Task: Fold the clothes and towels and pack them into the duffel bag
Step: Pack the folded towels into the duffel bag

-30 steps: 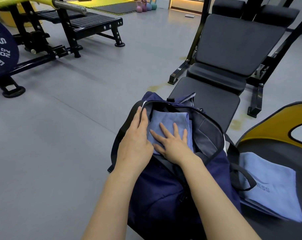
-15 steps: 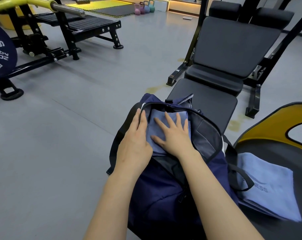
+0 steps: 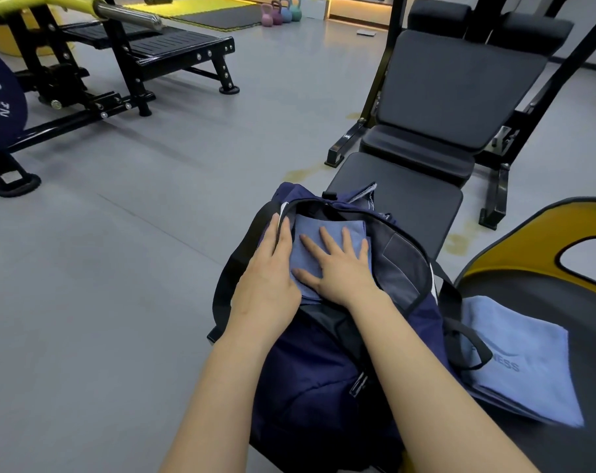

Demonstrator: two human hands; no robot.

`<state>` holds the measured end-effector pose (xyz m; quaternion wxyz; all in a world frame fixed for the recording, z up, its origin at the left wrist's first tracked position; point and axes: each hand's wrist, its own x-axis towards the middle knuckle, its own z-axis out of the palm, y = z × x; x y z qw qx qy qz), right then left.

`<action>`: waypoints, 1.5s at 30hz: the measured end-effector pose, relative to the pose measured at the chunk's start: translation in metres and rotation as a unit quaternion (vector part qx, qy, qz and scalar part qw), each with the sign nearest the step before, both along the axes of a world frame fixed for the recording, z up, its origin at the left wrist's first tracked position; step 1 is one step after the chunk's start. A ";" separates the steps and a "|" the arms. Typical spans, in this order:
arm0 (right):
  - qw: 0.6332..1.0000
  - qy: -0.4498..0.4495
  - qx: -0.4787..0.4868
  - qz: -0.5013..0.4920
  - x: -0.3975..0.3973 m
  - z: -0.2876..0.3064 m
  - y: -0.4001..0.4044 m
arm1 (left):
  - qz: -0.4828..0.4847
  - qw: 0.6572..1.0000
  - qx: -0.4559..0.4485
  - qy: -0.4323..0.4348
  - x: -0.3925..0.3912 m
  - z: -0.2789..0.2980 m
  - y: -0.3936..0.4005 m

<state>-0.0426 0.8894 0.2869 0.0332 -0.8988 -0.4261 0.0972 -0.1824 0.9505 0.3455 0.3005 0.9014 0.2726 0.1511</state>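
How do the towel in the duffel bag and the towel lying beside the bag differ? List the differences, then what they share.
The towel in the duffel bag sits inside the open duffel bag; the towel beside the bag lies outside it on a dark surface. The first is pressed flat by the right hand; the second is untouched. The second shows printed lettering; the first shows none. Both are light blue and folded.

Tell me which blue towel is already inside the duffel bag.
The folded towel under the right hand, in the bag's open mouth. The other towel lies outside, to the right.
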 end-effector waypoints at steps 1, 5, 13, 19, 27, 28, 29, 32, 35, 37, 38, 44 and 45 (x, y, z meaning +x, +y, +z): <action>1.000 -0.002 0.011 -0.003 -0.002 0.002 -0.005 | -0.007 1.000 0.003 0.006 0.000 0.000 -0.001; 0.998 -0.017 0.059 -0.020 -0.008 0.009 -0.023 | -0.031 0.999 -0.004 0.009 0.004 -0.004 -0.006; 0.987 -0.016 0.150 -0.056 -0.023 0.026 -0.062 | -0.056 0.996 0.055 0.036 0.008 -0.010 -0.018; 0.967 -0.044 0.233 -0.089 -0.015 0.045 -0.111 | -0.065 0.994 0.067 0.057 0.017 -0.018 -0.022; 0.942 -0.032 0.214 -0.255 0.014 0.040 -0.169 | -0.063 0.988 0.122 0.074 0.020 -0.022 -0.025; 0.941 -0.031 0.203 -0.271 0.016 0.039 -0.174 | -0.061 0.987 0.128 0.076 0.021 -0.022 -0.025; 0.939 -0.029 0.191 -0.286 0.019 0.037 -0.178 | -0.059 0.986 0.132 0.079 0.021 -0.021 -0.026; 0.932 -0.013 0.151 -0.328 0.030 0.026 -0.189 | -0.056 0.985 0.139 0.090 0.023 -0.021 -0.028; 0.933 0.008 0.100 -0.345 0.039 0.010 -0.197 | -0.058 0.981 0.156 0.100 0.026 -0.022 -0.030; 0.929 0.016 0.062 -0.365 0.043 0.000 -0.201 | -0.056 0.979 0.161 0.109 0.028 -0.023 -0.031; 0.925 0.017 0.041 -0.377 0.044 -0.004 -0.202 | -0.055 0.979 0.162 0.111 0.029 -0.023 -0.032; 0.898 0.055 -0.025 -0.435 0.049 -0.021 -0.209 | -0.049 0.976 0.173 0.119 0.033 -0.025 -0.035; 0.899 0.052 -0.024 -0.434 0.048 -0.023 -0.209 | -0.049 0.977 0.173 0.119 0.033 -0.025 -0.034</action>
